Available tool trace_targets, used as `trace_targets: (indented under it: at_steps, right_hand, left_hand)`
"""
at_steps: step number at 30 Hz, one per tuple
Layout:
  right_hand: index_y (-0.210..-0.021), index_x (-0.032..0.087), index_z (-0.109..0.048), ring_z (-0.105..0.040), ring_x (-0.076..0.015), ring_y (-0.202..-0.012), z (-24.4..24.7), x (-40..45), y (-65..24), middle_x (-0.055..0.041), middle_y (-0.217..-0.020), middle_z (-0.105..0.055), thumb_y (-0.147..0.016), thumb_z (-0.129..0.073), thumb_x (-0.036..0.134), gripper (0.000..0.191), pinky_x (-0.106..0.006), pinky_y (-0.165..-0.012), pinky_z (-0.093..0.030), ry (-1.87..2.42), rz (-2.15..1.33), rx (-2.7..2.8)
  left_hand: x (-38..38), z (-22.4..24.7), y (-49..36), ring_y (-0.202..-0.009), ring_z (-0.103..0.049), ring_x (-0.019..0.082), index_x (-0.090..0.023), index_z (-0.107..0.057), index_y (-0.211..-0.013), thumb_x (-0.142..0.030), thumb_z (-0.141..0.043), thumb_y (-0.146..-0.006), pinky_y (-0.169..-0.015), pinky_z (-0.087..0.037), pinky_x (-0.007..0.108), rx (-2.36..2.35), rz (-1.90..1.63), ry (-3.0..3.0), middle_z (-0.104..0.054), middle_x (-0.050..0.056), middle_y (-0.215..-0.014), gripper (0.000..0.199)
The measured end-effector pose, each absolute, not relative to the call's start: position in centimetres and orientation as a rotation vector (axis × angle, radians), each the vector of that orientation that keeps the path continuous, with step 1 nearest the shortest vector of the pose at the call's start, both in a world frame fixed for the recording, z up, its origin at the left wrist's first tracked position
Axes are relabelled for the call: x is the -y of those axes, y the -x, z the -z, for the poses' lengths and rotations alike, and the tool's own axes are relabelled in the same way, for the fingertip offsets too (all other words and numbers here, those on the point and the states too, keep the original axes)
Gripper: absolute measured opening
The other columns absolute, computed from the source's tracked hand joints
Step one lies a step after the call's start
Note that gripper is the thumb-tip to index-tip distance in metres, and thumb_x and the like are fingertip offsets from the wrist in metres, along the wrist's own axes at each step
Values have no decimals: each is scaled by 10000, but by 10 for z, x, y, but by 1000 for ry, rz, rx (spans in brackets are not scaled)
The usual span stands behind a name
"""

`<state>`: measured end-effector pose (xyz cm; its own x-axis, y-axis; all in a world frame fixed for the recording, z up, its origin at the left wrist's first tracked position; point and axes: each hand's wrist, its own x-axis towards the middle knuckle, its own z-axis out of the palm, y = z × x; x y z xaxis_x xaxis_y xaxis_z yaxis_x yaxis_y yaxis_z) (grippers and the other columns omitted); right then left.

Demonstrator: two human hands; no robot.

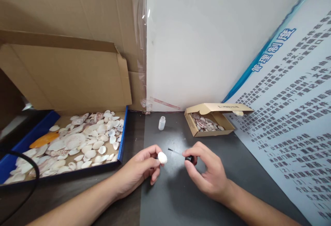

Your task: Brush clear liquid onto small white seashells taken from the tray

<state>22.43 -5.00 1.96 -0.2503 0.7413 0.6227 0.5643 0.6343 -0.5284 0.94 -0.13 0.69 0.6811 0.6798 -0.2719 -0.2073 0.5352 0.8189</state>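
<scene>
Between the thumb and fingers of my left hand [144,165] is a small white ribbed seashell [162,157]. My right hand [207,171] pinches the black cap of a small applicator brush [189,158]. Its thin stem points left, and the dark bristle tip ends just short of the shell, not touching it. Beyond both hands a small whitish bottle [161,123] stands upright with its mouth uncovered.
At the left, a blue-edged cardboard box [123,134] with its lid raised holds many shells and an orange one [44,140]. A smaller tan box [212,133] with shells stands at the back right. A black cable [36,171] curves at the left edge. A printed poster [292,115] leans at the right.
</scene>
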Motion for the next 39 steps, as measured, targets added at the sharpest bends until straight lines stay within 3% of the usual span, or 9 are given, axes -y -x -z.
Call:
trace_targets:
  at_steps: [8, 16, 22, 27, 39]
  right_hand:
    - [-978, 213, -573, -530, -145, -580, -21, 51, -224, -1, -727, -555, -863, -561, 111, 155, -266, -533, -461, 1039, -259, 1974]
    - [-964, 204, -577, -535, -149, -592, -21, 51, -225, -7, -731, -554, -862, -551, 110, 142, -266, -540, -459, 1032, -295, 2000]
    - [-1093, 190, -606, -576, -157, -634, -19, 50, -225, -36, -797, -599, -903, -537, 133, 211, -276, -574, -491, 959, -321, 2062]
    - [-1075, 200, -616, -575, -161, -623, -21, 51, -225, -29, -777, -605, -908, -541, 138, 193, -276, -557, -494, 1022, -253, 2001]
    - [-1052, 194, -591, -575, -153, -627, -20, 50, -224, -31, -795, -602, -903, -543, 141, 165, -274, -572, -490, 1026, -266, 2012]
  left_hand:
    - [2, -9, -10, -462, -400, 56, -178, -517, -796, -221, -643, -792, -465, -356, 188, -639, -570, -861, -512, -50, -652, 133]
    - [3, -8, -10, -478, -325, 80, -194, -489, -787, -177, -553, -754, -477, -309, 200, -633, -544, -864, -403, -75, -550, 73]
    - [3, -7, -9, -485, -291, 81, -202, -466, -791, -214, -558, -767, -492, -270, 210, -637, -529, -909, -376, -84, -538, 96]
    - [2, -3, -8, -476, -273, 85, -208, -462, -811, -229, -545, -790, -496, -268, 213, -627, -518, -947, -367, -92, -514, 89]
    - [1, 2, -7, -467, -336, 75, -210, -435, -853, -421, -653, -832, -490, -304, 201, -616, -523, -1120, -419, -97, -523, 304]
